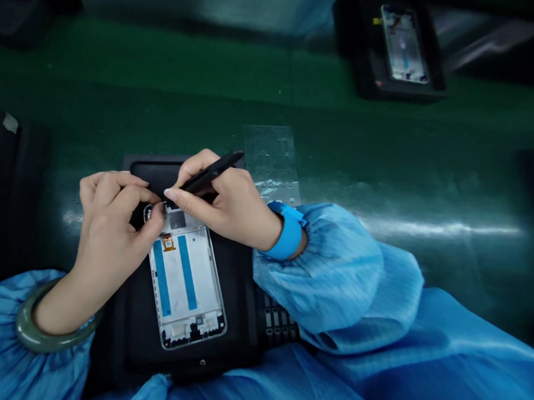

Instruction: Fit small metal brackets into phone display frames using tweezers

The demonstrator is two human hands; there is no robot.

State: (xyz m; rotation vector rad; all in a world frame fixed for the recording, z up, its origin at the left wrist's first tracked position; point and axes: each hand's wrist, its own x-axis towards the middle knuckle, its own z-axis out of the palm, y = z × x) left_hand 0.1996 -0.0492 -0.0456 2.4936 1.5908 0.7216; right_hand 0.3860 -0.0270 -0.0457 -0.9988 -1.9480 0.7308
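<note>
A phone frame point(175, 281) with a silvery inside and two blue strips lies on a black tray point(238, 301). A small flex cable with a copper-coloured end point(168, 242) shows near its upper part. My right hand point(223, 197) grips slim black tweezers point(212, 172), their tip end near the frame's top edge and mostly hidden by my thumb. My left hand point(120, 214) is closed in a pinch at the frame's top left corner. Whatever sits between its thumb and index finger is too small to make out.
A clear plastic sheet point(271, 162) with small cut-outs lies on the green table beyond my right wrist. Farther back at right, another phone frame point(405, 44) rests in a black tray point(362, 63). Dark trays point(1, 147) stand at the left edge.
</note>
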